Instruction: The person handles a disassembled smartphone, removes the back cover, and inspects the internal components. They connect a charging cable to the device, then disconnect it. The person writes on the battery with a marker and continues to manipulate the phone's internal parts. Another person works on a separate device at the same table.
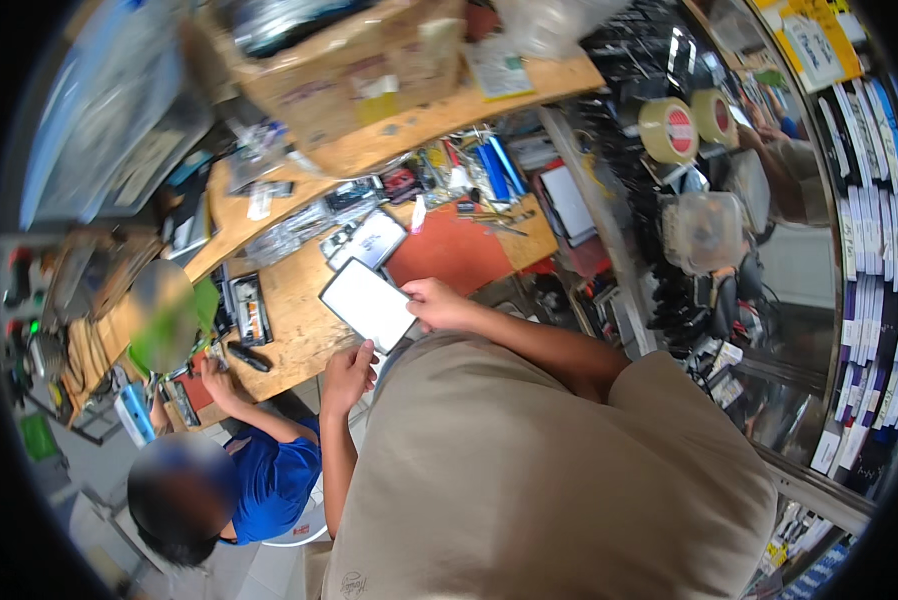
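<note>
A flat, bright white rectangular panel with a dark rim is tilted in front of me, just over the near edge of the workbench. My left hand pinches its lower corner, thumb on top. On the right-hand edge, my right hand is closed with the thumb over the face. Whether the panel is a tablet or only a screen, I cannot tell. Just beyond it, a pale flat device lies on the bench beside a red-brown mat.
At my left, a person in a blue shirt sits with a hand on the wooden bench. Blue cylinders and small tools crowd the bench's back. Tape rolls and a clear plastic tub stand right, before shelved boxes.
</note>
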A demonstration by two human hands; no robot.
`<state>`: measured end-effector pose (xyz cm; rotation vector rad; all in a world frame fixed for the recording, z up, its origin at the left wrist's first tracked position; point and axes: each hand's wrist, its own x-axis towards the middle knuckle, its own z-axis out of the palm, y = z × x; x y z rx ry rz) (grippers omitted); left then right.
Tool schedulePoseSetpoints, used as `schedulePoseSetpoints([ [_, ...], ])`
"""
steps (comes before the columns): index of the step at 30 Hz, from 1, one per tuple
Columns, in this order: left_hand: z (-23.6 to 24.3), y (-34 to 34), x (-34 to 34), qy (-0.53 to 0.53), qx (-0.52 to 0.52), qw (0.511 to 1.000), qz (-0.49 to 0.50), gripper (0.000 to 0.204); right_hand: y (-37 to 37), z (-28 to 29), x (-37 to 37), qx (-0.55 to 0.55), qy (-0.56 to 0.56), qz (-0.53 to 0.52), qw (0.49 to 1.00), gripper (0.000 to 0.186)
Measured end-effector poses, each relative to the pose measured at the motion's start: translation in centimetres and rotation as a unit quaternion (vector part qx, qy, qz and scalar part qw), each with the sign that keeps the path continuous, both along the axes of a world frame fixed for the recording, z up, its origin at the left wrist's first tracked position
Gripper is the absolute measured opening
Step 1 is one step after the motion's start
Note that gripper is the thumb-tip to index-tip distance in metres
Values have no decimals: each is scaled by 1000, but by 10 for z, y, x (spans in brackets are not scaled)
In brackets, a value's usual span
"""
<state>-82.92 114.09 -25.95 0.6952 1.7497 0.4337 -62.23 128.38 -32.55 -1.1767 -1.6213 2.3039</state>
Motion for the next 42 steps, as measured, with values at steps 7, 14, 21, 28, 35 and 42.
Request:
schedulePoseSetpoints([
  [7,-65,-7,42,-110,18,991,72,33,20,-101,227,118,-186,-589,778,17],
  [14,-116,-12,2,-63,13,992,109,23,70,-110,288,-18,-58,-820,569,37],
  [21,-146,-48,-7,13,-18,995,93,22,46,-125,254,212,-184,-757,590,44],
  [28,-165,-109,12,55,-57,989,123,24,-9,-168,179,297,-166,-435,834,15],
  [35,-169,-146,14,59,-90,976,187,23,46,-128,133,290,-98,-244,920,13],
  [42,-163,-126,17,31,-31,959,281,24,96,-94,82,132,-315,152,927,64],
])
